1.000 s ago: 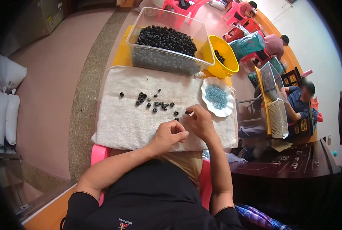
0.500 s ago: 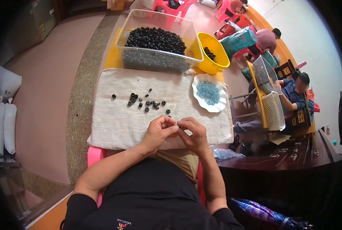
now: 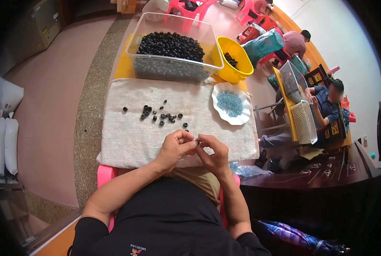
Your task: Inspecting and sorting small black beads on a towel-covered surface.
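Observation:
My left hand (image 3: 176,148) and my right hand (image 3: 215,156) meet fingertip to fingertip over the near part of a white cloth (image 3: 126,143). Both are closed in a pinch on a small black part (image 3: 198,143), mostly hidden by the fingers. Just beyond the hands, several small black ring-shaped parts (image 3: 162,123) lie scattered on the cloth. To their right stands a white wavy-edged dish (image 3: 239,120) with a heap of small clear bluish pieces (image 3: 229,103).
Behind the cloth stands a clear plastic bin (image 3: 169,73) full of black parts. A yellow tub (image 3: 241,76) with more black parts is beside it. On the right a co-worker (image 3: 327,104) sits by a white perforated basket (image 3: 303,123). White sacks (image 3: 6,145) stand at left.
My hands keep their pinch together, with the fingers shifting only slightly. The co-worker's arm at right has moved a little. The whole view has shifted slightly.

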Available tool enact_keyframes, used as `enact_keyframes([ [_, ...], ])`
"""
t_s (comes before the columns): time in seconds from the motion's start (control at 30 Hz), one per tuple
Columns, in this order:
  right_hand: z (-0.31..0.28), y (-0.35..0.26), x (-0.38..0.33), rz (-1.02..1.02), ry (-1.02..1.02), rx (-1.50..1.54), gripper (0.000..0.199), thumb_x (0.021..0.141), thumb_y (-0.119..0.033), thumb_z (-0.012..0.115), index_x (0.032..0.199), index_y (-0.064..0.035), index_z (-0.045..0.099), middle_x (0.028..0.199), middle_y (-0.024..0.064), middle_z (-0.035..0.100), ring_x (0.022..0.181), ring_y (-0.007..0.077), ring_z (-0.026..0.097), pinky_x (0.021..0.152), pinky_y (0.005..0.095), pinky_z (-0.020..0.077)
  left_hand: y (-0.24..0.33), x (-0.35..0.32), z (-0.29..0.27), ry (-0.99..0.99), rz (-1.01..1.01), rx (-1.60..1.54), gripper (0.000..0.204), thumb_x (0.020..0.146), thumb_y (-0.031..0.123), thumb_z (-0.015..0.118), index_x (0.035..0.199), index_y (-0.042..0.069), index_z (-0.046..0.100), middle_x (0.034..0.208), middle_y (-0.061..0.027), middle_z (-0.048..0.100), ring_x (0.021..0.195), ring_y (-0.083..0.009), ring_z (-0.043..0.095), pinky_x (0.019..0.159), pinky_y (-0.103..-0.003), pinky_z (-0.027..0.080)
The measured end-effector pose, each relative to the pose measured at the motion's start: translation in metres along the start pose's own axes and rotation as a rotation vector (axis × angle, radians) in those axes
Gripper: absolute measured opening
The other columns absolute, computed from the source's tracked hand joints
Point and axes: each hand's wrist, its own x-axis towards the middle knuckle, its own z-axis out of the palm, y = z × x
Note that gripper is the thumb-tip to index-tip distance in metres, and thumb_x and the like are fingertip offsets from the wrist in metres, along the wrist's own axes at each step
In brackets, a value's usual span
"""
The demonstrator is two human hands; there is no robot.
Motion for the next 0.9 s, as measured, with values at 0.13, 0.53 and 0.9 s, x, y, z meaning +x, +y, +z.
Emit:
enact_keyframes([
  [0.13, 0.0, 0.002, -0.004, 0.021, -0.029, 0.079, 0.04, 0.077, 0.009, 0.069, 0.115, 0.0015, 0.06, 0.103, 0.0163, 0.069, 0.077, 0.0189, 0.069, 0.068, 0.029, 0.0551, 0.006, -0.001, 0.002, -0.009, -0.033, -0.02, 0.017, 0.089, 0.004, 0.065, 0.104, 0.003, 0.056, 0.097, -0.0054, 0.066, 0.086, -0.0125, 0.064, 0.074, -0.026, 0.055],
  [0.53, 0.011, 0.002, -0.003, -0.13, 0.157, -0.019, 0.039, 0.071, 0.007, 0.074, 0.107, -0.0028, 0.064, 0.098, 0.0149, 0.068, 0.076, 0.0242, 0.068, 0.063, 0.031, 0.0554, 0.008, -0.001, 0.006, 0.037, -0.018, -0.035, 0.019, 0.089, 0.006, 0.067, 0.103, 0.001, 0.056, 0.095, -0.0079, 0.066, 0.084, -0.0132, 0.065, 0.075, -0.026, 0.056],
  [0.9, -0.028, 0.0, -0.012, 0.01, 0.118, -0.091, 0.027, 0.076, 0.006, 0.07, 0.1, -0.0027, 0.065, 0.095, 0.0138, 0.067, 0.076, 0.0263, 0.068, 0.062, 0.0326, 0.0551, 0.003, 0.0, 0.002, 0.059, -0.017, -0.002, 0.012, 0.089, 0.006, 0.066, 0.098, 0.003, 0.059, 0.089, -0.0065, 0.066, 0.08, -0.0134, 0.065, 0.075, -0.027, 0.055],
])
